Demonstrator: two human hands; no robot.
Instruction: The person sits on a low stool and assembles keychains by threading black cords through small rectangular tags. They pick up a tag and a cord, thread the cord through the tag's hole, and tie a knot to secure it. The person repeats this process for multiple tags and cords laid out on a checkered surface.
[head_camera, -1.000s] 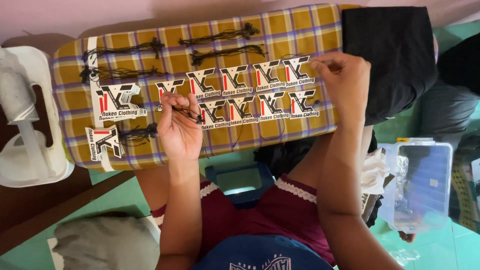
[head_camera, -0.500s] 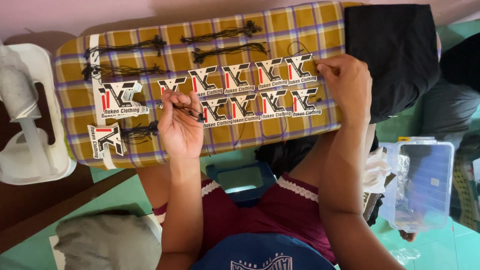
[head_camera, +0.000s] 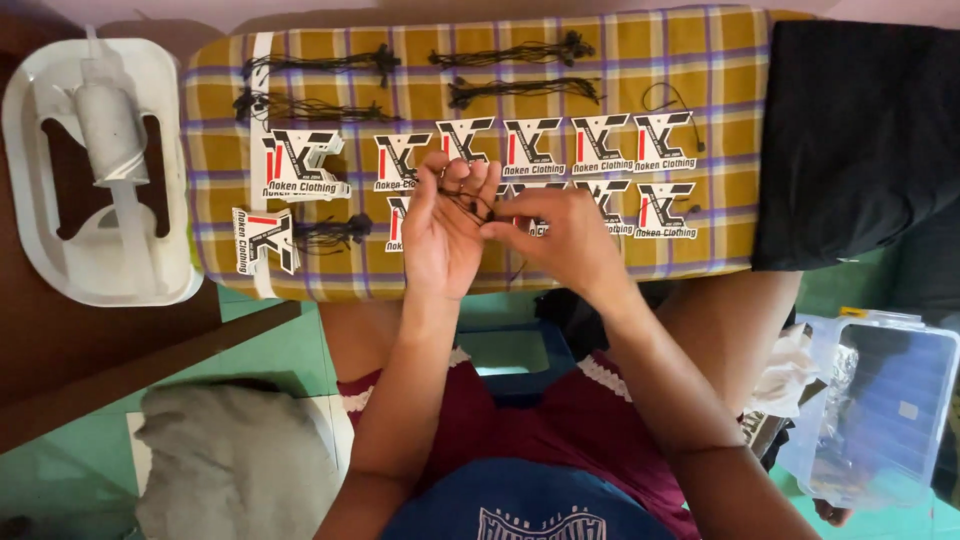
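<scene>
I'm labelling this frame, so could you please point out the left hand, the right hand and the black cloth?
left hand (head_camera: 445, 235): head view, on the open palm.
right hand (head_camera: 570, 240): head view, on the back of the hand.
black cloth (head_camera: 860, 140): head view, on its flat middle.
</scene>
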